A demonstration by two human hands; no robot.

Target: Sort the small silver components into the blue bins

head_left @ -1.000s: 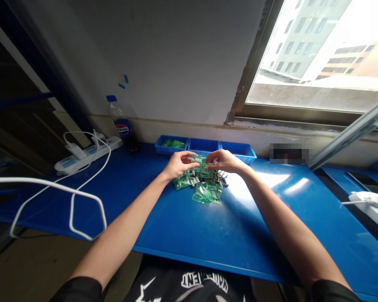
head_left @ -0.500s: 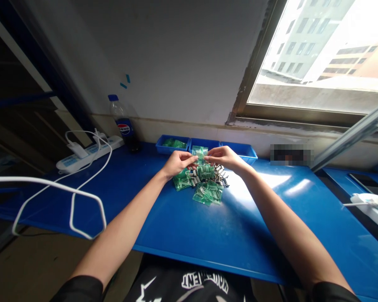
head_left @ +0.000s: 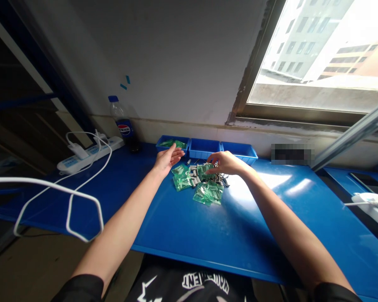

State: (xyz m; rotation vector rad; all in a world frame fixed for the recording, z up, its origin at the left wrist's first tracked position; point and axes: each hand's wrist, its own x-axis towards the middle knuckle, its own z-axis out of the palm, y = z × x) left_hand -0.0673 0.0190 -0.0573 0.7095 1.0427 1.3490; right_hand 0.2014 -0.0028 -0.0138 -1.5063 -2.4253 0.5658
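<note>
My left hand (head_left: pixel 168 160) is held open beside the front of the left blue bin (head_left: pixel 159 149), its fingers spread and nothing visible in them. Green plastic bags (head_left: pixel 178 144) lie inside that bin. Over the pile on the table, my right hand (head_left: pixel 223 162) curves with thumb and fingers apart, close to a green bag of small parts (head_left: pixel 204 172). Loose metal pieces (head_left: pixel 194 176) lie around that bag. Another green bag (head_left: pixel 182 181) rests on the pile's left side, and overlapping green bags (head_left: pixel 208 193) lie at its front.
A middle bin (head_left: pixel 205 147) and a right bin (head_left: pixel 238 149) continue the row along the wall. At the left stand a cola bottle (head_left: pixel 124 126) and a power strip (head_left: pixel 91 154) with a looping white cable (head_left: pixel 72 191). Another power strip (head_left: pixel 373 205) lies at the far right.
Both hands were pinching a green bag between them; it is no longer in them. My left hand has moved left and opened. My right hand has moved right and lower over the pile.
</note>
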